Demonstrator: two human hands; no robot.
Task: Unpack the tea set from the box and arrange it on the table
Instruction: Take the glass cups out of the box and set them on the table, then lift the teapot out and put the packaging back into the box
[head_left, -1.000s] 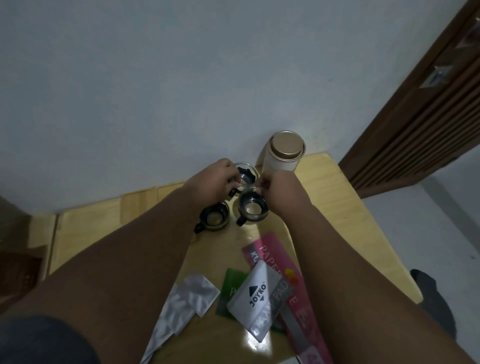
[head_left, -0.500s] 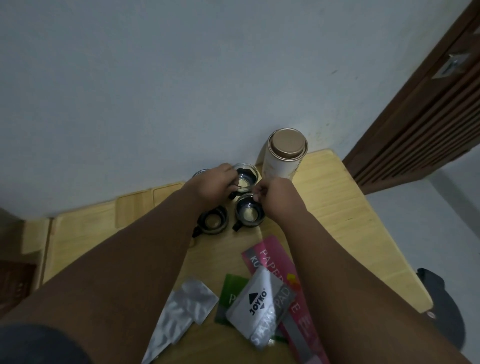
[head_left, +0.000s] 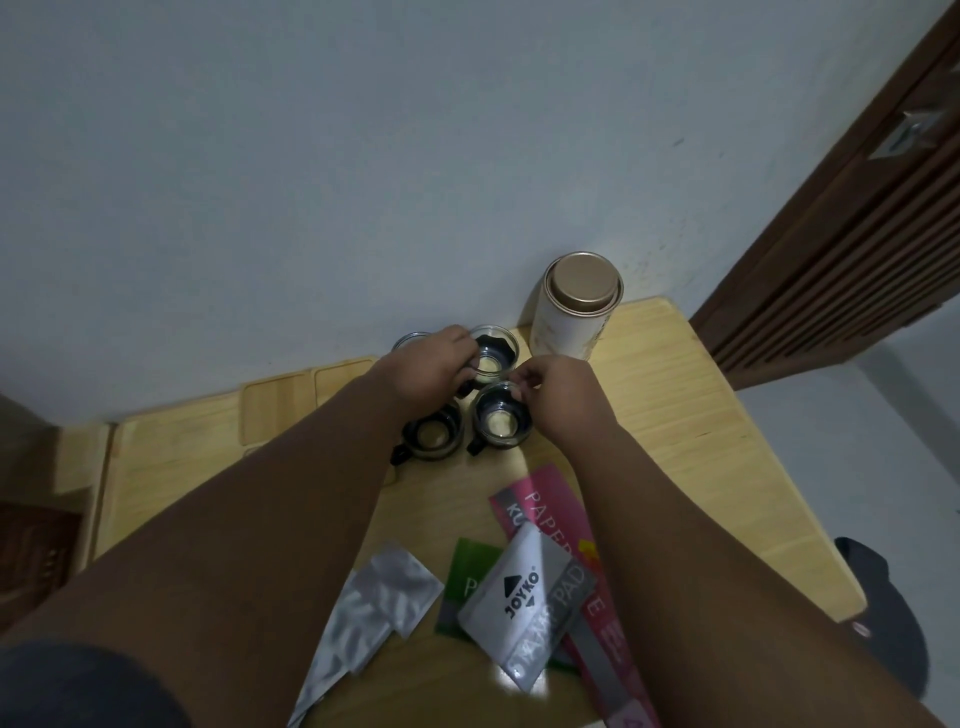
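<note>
Several small glass tea cups with black holders and handles stand in a cluster near the wall on the wooden table (head_left: 701, 441). My left hand (head_left: 431, 369) grips the left side of the back right cup (head_left: 496, 353). It partly hides the back left cup (head_left: 410, 340). My right hand (head_left: 558, 397) pinches the far rim of the front right cup (head_left: 501, 423). The front left cup (head_left: 434, 439) sits untouched under my left wrist. A tall white canister (head_left: 574, 312) with a copper lid stands upright just right of the cups.
Flat packets lie near the front edge: a silver foil pouch (head_left: 376, 597), a grey JOYKO stamp pad packet (head_left: 524, 597), a green one (head_left: 470, 566) and a pink paper pack (head_left: 545, 501). Pale wooden trays (head_left: 280, 405) lie at back left. A brown slatted door (head_left: 857, 234) is at right.
Both hands stay at the cups. The back right cup has shifted slightly toward the wall, and my right fingers have closed on the front right cup's far rim.
</note>
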